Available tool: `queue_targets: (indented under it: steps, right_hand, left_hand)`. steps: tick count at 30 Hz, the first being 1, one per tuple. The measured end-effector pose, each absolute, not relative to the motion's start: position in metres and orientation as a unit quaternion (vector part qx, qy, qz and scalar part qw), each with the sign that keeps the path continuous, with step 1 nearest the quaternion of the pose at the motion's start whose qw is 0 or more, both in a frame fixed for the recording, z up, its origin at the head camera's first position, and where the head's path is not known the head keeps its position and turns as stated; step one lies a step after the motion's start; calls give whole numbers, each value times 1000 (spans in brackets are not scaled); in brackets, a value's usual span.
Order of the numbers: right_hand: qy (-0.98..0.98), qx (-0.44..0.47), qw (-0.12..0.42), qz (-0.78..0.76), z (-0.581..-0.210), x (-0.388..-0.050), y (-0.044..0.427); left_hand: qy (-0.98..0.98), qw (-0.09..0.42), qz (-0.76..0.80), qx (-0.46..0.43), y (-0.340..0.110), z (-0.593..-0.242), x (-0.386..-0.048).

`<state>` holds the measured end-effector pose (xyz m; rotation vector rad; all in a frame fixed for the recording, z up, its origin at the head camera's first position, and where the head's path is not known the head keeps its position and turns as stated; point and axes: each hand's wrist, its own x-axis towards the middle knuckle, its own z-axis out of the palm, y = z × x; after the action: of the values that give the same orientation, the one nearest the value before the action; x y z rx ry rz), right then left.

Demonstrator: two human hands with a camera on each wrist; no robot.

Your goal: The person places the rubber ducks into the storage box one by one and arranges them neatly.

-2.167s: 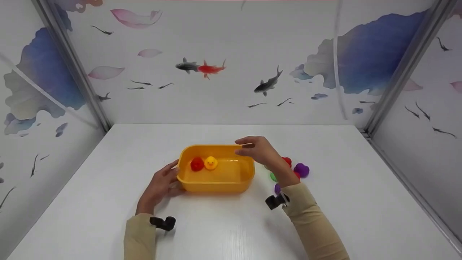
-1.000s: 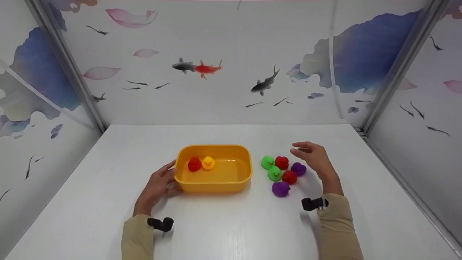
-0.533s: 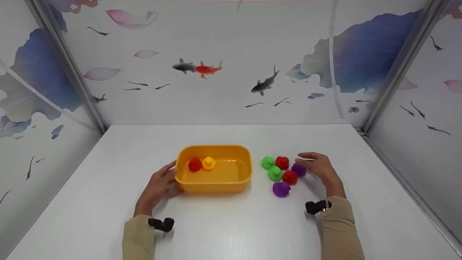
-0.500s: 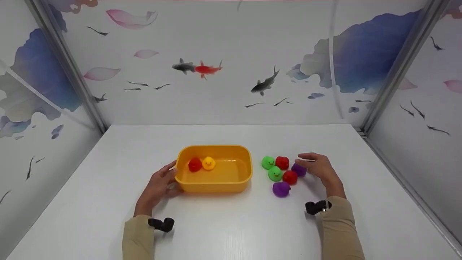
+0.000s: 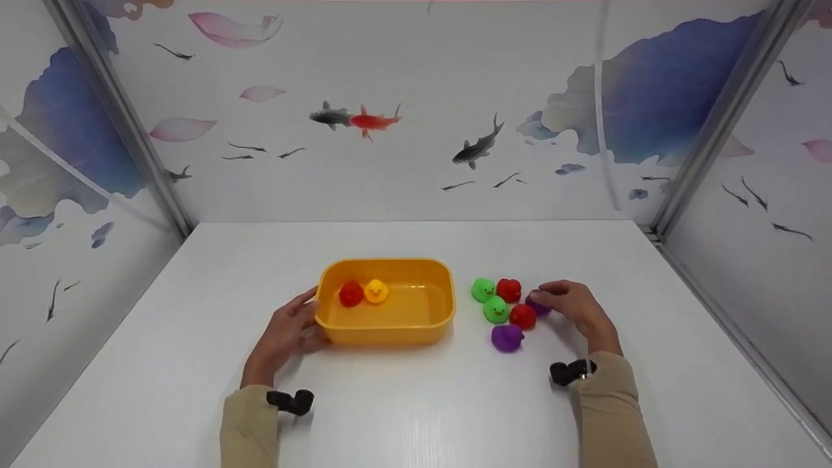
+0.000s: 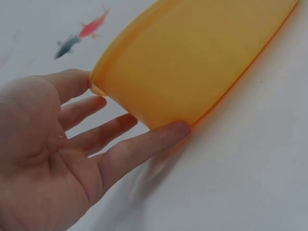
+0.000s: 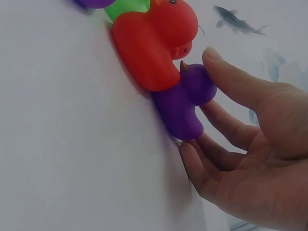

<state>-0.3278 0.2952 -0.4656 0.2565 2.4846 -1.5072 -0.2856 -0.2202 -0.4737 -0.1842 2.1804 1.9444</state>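
Fingertips of my left hand (image 5: 283, 335) (image 6: 86, 139) rest against the left end of a yellow bin (image 5: 390, 335) (image 6: 192, 57), fingers fairly straight. Inside the bin a red duck (image 5: 351, 294) sits beside a yellow duck (image 5: 376, 292). My right hand (image 5: 578, 312) (image 7: 255, 144) has its thumb at the head of a purple duck (image 5: 539, 305) (image 7: 185, 108) and its fingers curled about the far side, in light contact. That duck stands on the table against a red duck (image 7: 149, 53) and is partly covered by the hand in the head view.
Left of the right hand lie green ducks (image 5: 483, 290), red ducks (image 5: 523, 316) and another purple duck (image 5: 507, 338) in a loose cluster on the white table (image 5: 403, 403). Patterned panels (image 5: 416, 58) surround the table at the back and sides.
My right hand has moved from over the bin to the right-hand cluster, then down around the purple duck, its fingers drawing closer together. My left hand has stayed at the bin.
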Motion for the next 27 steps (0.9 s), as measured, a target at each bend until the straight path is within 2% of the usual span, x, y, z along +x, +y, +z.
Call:
queue_targets:
  steps: [22,27]
  right_hand:
    - [853,122,109,-495,-460,-331,290]
    - [852,115,92,-503,-452,-331,286]
  left_hand:
    - [742,107,659,-54,-220,-474,-286]
    - [736,107,666,-57,-222,-474,-285]
